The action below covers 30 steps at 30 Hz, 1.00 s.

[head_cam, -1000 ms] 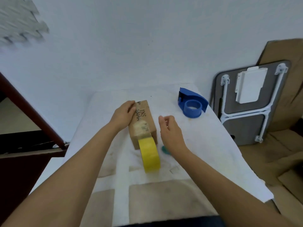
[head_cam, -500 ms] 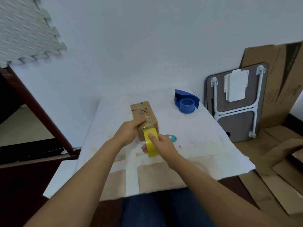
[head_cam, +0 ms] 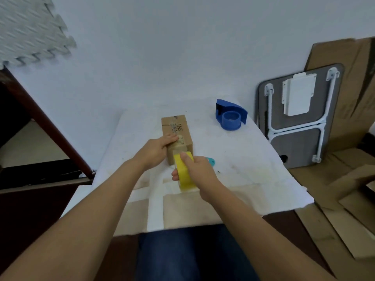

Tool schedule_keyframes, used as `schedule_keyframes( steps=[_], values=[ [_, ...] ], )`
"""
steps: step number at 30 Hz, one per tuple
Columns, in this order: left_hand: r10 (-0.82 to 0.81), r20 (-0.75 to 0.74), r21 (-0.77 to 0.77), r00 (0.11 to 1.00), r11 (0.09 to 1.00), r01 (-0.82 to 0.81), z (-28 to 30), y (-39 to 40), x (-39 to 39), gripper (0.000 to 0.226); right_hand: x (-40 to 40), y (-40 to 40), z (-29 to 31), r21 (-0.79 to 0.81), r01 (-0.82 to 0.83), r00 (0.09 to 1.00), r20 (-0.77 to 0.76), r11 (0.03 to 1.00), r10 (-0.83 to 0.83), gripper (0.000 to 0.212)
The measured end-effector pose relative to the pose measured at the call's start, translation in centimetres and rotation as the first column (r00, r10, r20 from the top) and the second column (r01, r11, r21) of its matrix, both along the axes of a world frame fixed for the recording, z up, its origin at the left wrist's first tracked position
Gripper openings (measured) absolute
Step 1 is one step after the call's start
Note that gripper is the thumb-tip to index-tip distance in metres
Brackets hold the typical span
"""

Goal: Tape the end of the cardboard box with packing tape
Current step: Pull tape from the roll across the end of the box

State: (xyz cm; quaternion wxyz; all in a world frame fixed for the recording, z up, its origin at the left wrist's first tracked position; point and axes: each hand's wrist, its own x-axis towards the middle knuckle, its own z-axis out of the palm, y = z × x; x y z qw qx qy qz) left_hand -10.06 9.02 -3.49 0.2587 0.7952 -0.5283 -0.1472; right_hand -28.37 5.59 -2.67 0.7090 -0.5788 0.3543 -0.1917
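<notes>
- A table [head_cam: 253, 175] with a white, stained cover runs from the person's lap to the pale wall.
- A folded grey table [head_cam: 300, 122] with white legs leans against flattened cardboard [head_cam: 353, 82] at the right.
- A grey foam mat [head_cam: 26, 31] with toothed edges hangs at the upper left.
- The cardboard box [head_cam: 178, 130] lies lengthwise in the middle of the table, its near end towards the person; printed letters show on its top.
- The left hand [head_cam: 156, 151] presses down on the box's top near that end, fingers flat on a pale strip of tape, holding the box steady.
- The right hand [head_cam: 199, 171] grips the tape roll from the right, thumb on top and fingertips showing on its left side.
- A blue tape dispenser [head_cam: 230, 116] sits near the table's far right corner, well apart from the box.
- The yellow tape roll [head_cam: 183, 175] stands on edge, just at the box's near end.
- A small teal thing [head_cam: 211, 160] peeks out beyond the right hand; I cannot tell what it is.
</notes>
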Motion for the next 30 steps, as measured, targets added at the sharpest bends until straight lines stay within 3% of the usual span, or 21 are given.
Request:
schedule_keyframes(
  steps=[4, 9, 13, 30],
  values=[
    [-0.016, -0.001, 0.004, 1.0, 1.0, 0.016, -0.3, 0.1, 0.5, 0.053, 0.1, 0.4, -0.3, -0.024, -0.061, 0.997, -0.045, 0.998, 0.06, 0.033],
    [-0.022, 0.023, 0.019, 0.999, 1.0, 0.021, -0.9, 0.3, 0.6, 0.045, 0.5, 0.6, 0.3, -0.002, -0.005, 1.0, 0.002, 1.0, 0.005, 0.03],
    [-0.042, 0.052, 0.037, 0.998, 0.999, 0.04, -1.1, 0.4, 0.7, 0.044, 0.4, 1.7, -0.6, -0.079, 0.006, 0.998, -0.062, 0.997, -0.011, 0.029],
    [0.068, 0.018, 0.026, 0.998, 0.997, -0.068, 0.2, 0.5, -0.9, 0.048, 0.4, 2.0, 0.7, 0.003, -0.031, 0.99, -0.138, 1.0, 0.031, 0.027]
  ],
)
